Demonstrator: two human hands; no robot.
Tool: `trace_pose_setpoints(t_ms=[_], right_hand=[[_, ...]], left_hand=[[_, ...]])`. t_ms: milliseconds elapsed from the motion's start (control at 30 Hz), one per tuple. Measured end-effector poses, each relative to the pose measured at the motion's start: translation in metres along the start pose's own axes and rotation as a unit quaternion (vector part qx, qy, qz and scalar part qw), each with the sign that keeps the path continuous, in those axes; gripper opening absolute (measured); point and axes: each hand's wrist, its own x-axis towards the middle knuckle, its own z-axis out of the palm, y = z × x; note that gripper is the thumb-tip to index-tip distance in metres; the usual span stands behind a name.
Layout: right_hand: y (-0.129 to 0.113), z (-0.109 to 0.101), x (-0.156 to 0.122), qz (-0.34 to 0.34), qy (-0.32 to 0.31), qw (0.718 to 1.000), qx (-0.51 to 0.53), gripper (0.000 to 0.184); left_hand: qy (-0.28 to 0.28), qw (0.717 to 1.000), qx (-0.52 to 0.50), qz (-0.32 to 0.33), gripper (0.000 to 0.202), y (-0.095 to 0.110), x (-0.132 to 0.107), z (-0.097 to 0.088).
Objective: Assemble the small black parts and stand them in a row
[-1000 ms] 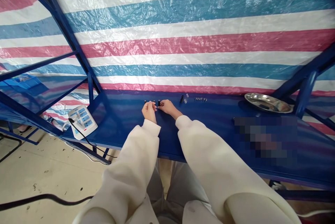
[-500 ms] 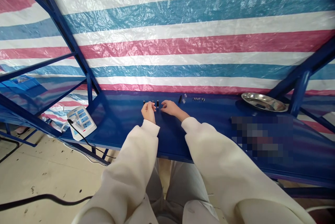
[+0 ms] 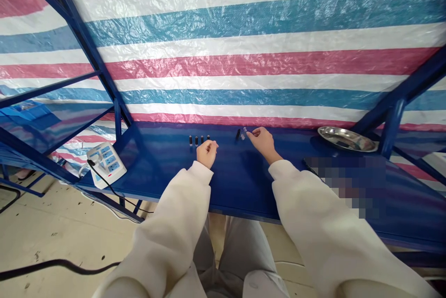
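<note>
Several small dark cylinders point(image 3: 199, 140) stand in a row at the back of the blue bench point(image 3: 167, 163). My left hand point(image 3: 207, 152) rests just right of that row, fingers curled in a loose fist with nothing showing in it. My right hand point(image 3: 263, 141) lies further right. Its pinched fingertips meet a small clear vial point(image 3: 244, 133) beside a dark cap point(image 3: 238, 134). Both arms wear cream sleeves.
A steel dish point(image 3: 346, 139) sits at the back right near a blue post. A white power strip point(image 3: 105, 164) with a black cable lies at the bench's left corner. A striped tarp hangs behind. A blurred patch covers the bench's right part.
My right hand has left the row of cylinders and moved right to the clear vial. My left hand has drawn back slightly from the row. The view has shifted a little.
</note>
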Motion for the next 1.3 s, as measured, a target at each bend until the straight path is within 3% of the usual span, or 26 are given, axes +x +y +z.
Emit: trace_pose_setpoints(t_ms=[300,667,867,1033,1300], right_hand=[[0.001,0.024,0.007,-0.011,0.01,1.0,0.015,0.028],[-0.004,0.025,0.011,-0.001,-0.016,1.0,-0.004,0.016],[-0.004,0.022,0.004,-0.078,-0.026,0.995,-0.057,0.016],[-0.005,0.024,-0.004,-0.156,-0.082,0.983,-0.054,0.021],[-0.01,0.034,-0.005,-0.163,-0.095,0.98,-0.058,0.025]], left_hand=[[-0.029,0.998,0.044,0.041,0.028,0.004,-0.004,0.0],[-0.039,0.995,0.067,0.065,0.028,0.002,-0.004,0.001],[-0.052,0.99,0.103,0.087,0.03,-0.001,-0.005,0.001],[-0.068,0.984,0.13,0.1,0.028,0.0,-0.005,0.002],[-0.068,0.985,0.126,0.096,0.027,-0.003,-0.004,0.001]])
